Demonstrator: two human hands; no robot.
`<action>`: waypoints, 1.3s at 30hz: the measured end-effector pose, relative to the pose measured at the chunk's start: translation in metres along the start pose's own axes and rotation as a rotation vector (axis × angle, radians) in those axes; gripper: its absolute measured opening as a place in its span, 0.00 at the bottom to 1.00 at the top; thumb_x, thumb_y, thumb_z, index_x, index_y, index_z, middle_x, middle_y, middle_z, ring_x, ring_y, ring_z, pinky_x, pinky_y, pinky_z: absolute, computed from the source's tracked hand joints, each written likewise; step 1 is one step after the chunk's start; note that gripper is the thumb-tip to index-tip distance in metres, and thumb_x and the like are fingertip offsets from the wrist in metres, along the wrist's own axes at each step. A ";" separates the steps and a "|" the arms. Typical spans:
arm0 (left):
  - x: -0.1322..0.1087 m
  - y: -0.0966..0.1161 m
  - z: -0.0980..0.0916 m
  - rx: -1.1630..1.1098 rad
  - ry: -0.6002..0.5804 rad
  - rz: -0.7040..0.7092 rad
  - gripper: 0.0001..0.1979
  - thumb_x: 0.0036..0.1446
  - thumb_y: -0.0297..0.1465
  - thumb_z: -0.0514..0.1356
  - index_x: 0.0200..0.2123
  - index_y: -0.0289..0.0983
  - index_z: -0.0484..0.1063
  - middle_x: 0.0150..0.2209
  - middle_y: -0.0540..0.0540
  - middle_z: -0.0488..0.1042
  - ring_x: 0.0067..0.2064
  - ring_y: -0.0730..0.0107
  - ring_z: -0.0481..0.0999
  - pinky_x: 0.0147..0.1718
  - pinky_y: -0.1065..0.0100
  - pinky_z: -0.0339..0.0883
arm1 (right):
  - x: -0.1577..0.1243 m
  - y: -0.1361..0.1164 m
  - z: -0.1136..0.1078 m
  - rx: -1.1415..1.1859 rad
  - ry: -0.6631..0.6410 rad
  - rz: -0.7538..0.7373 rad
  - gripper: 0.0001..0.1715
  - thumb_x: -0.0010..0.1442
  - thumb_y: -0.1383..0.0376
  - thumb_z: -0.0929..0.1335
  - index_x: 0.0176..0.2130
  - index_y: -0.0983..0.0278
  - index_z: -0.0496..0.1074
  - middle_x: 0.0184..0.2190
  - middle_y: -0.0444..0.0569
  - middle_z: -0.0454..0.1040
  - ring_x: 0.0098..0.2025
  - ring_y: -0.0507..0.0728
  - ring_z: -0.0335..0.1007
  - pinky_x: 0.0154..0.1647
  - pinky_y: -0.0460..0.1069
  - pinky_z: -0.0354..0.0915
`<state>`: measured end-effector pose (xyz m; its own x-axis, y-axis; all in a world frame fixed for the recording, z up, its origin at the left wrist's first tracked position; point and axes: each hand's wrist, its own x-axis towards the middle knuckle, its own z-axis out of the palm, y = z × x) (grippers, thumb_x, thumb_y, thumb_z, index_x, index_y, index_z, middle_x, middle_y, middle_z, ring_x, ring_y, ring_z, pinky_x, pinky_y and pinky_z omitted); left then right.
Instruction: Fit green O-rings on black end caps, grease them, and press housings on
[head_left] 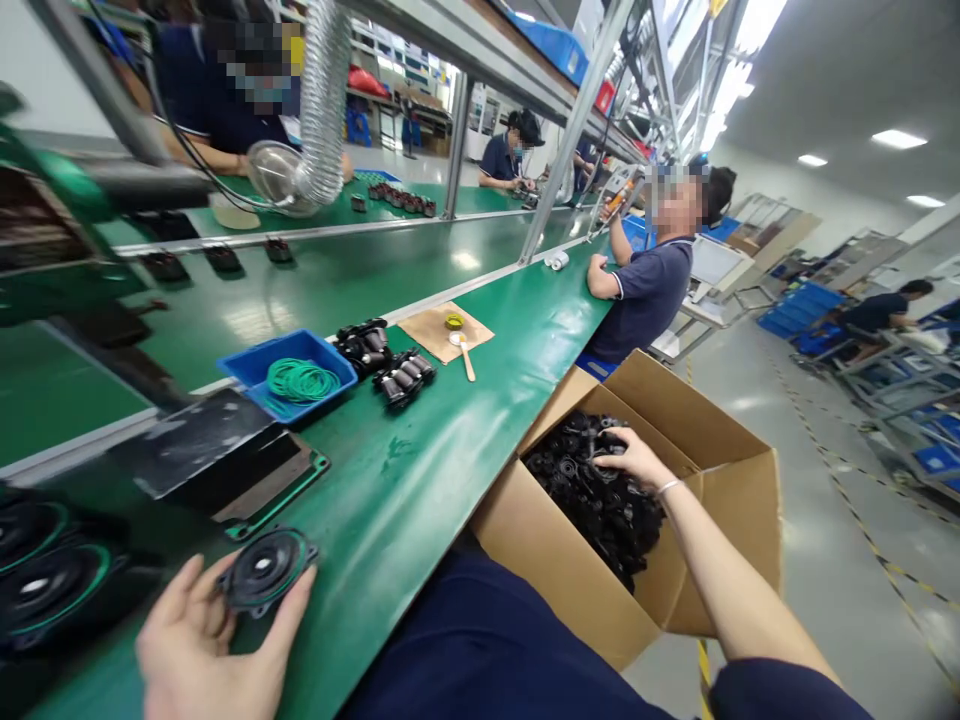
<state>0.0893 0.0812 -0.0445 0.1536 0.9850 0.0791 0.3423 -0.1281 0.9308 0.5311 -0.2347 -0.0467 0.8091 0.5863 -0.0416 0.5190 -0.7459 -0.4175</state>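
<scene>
Round black part (262, 565) with a green ring set near its edge: located on the near side of the blue tray (247, 372), raised in the left hand (214, 660), whose thumb and fingers grip it by opposite sides of the rim. Judged light and stiff, probably moulded plastic; smooth faces may slip. The ring looks soft, perhaps rubber, and could be dislodged by rubbing. Best hold: outer rim and small lugs, fingertips clear of ring and centre. Right hand (636, 462) is right of the tray, inside the cardboard box (547, 575), fingers curled among loose black pieces (589, 510); cannot tell whether it has closed on one. These pieces look hard and light, likely to snag on each other. Loose green rings (304, 382) lie in the tray. Beyond the tray's right side, on the green bench (420, 480): brown sheet (424, 330), wooden-handled brush (468, 362).
</scene>
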 end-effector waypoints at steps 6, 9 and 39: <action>-0.006 0.012 -0.003 -0.088 -0.056 -0.034 0.54 0.36 0.50 0.71 0.63 0.32 0.57 0.53 0.35 0.72 0.56 0.40 0.74 0.61 0.41 0.62 | 0.024 -0.130 -0.052 0.043 0.041 -0.441 0.32 0.46 0.55 0.78 0.50 0.61 0.72 0.50 0.50 0.64 0.53 0.61 0.67 0.61 0.59 0.64; -0.006 0.005 -0.006 -0.090 -0.088 -0.021 0.52 0.39 0.49 0.71 0.63 0.34 0.56 0.54 0.35 0.71 0.57 0.41 0.73 0.61 0.41 0.61 | 0.034 -0.207 -0.020 0.015 -0.085 -0.695 0.32 0.43 0.60 0.79 0.48 0.59 0.73 0.50 0.49 0.64 0.53 0.60 0.66 0.59 0.56 0.66; -0.014 -0.009 -0.002 0.061 -0.216 0.129 0.35 0.59 0.37 0.63 0.65 0.45 0.49 0.57 0.40 0.70 0.58 0.55 0.74 0.58 0.49 0.69 | 0.027 -0.235 0.098 0.019 0.261 -1.020 0.08 0.65 0.63 0.65 0.42 0.66 0.66 0.39 0.53 0.71 0.43 0.58 0.68 0.44 0.55 0.67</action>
<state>0.0828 0.0685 -0.0532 0.3913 0.9135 0.1116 0.3614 -0.2641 0.8942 0.4037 -0.0127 -0.0390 0.0263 0.8454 0.5334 0.9848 0.0696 -0.1590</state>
